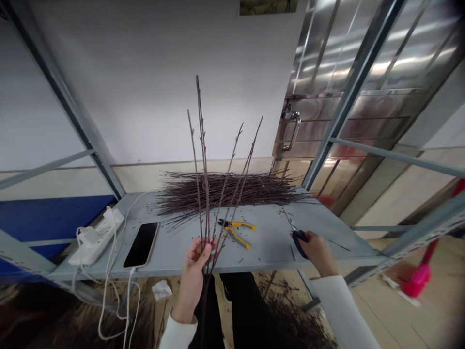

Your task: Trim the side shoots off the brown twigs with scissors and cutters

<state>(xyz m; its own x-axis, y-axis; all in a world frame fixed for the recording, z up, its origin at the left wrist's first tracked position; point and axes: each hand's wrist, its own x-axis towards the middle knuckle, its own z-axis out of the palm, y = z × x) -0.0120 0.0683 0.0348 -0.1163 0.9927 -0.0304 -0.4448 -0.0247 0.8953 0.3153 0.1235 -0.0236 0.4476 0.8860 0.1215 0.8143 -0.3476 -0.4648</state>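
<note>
Closed around several thin brown twigs (207,194), my left hand (198,257) is over the front edge of the shelf. The twigs stand up and fan out above the fingers, and their lower ends run down below the hand. My right hand (317,249) grips the dark handles of a pair of scissors (300,238) at the right of the shelf, blades pointing away from me. Between the hands lie yellow-and-grey cutting pliers (238,230) with their handles apart. Behind them a large pile of twigs (232,191) lies crosswise.
A phone (141,245) on a cable and a white power strip (97,237) with plugs lie on the left of the grey shelf (269,252). Metal posts (348,97) frame both sides. Twig scraps and a crumpled tissue (162,289) are on the floor below.
</note>
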